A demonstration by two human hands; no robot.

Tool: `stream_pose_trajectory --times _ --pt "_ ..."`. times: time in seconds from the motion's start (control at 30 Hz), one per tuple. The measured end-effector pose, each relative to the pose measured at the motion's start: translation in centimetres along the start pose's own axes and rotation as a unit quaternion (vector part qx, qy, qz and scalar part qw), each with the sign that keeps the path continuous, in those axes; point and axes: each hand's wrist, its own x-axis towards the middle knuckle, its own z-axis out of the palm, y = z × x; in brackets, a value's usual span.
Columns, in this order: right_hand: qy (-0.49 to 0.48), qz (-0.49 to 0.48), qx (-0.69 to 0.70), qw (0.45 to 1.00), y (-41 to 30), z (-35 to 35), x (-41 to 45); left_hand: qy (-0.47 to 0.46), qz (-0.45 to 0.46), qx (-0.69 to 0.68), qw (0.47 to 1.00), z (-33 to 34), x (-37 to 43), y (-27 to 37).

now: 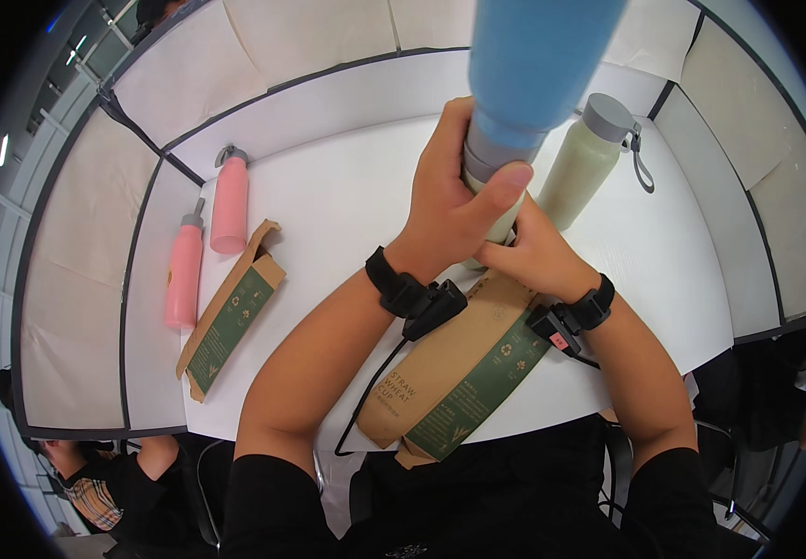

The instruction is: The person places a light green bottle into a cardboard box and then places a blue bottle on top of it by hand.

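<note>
A bottle with a blue body rises close to the camera, its top cut off by the picture's upper edge. Below the blue part come a grey band and a pale green section. My left hand wraps around the bottle at the band and the green part. Lower down, my right hand closes on the green section; its grip is partly hidden by my left hand. Beneath my wrists a flattened brown and green carton lies at the table's front edge.
Right of my hands is a pale green bottle with a grey cap and strap. At left are two pink bottles and another opened carton. Partition walls enclose the white table. A cable hangs from my left wristband.
</note>
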Motion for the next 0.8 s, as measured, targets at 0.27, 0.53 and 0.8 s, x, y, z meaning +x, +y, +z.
stream_pose_trajectory --times 0.27,0.53,0.8 --pt "-0.006 0.02 0.017 1.0 0.0 0.1 0.0 0.046 0.022 -0.032 0.998 0.3 -0.3 -0.7" --pt "-0.002 0.011 0.011 1.0 -0.1 0.2 0.1 -0.008 0.015 0.022 1.0 -0.1 0.1 0.0" --pt "-0.007 0.019 0.019 1.0 -0.1 0.1 0.1 0.036 0.039 -0.045 0.998 0.1 -0.2 -1.1"
